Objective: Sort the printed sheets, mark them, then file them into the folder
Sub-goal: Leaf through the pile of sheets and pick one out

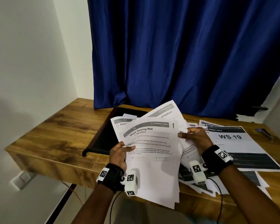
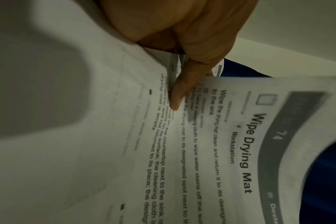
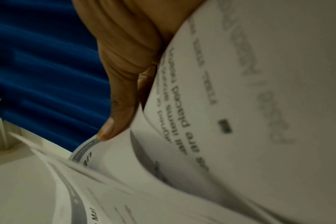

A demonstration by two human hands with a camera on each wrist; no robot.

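I see the fanned stack of printed sheets [image 1: 152, 152] held up over the near edge of the tabletop [image 1: 58, 131], the "Wipe Drying Mat" page on top; my left hand [image 1: 118, 155] grips its left edge, thumb [image 2: 179, 92] pressed on the print, forearm reaching up from below. My right hand [image 1: 195, 138] pinches the upper right corner, fingers curled, above more sheets [image 1: 242, 147] lying right of the black folder [image 1: 103, 139]

Blue curtain [image 1: 184, 54] hangs behind wooden desk [image 1: 55, 126].
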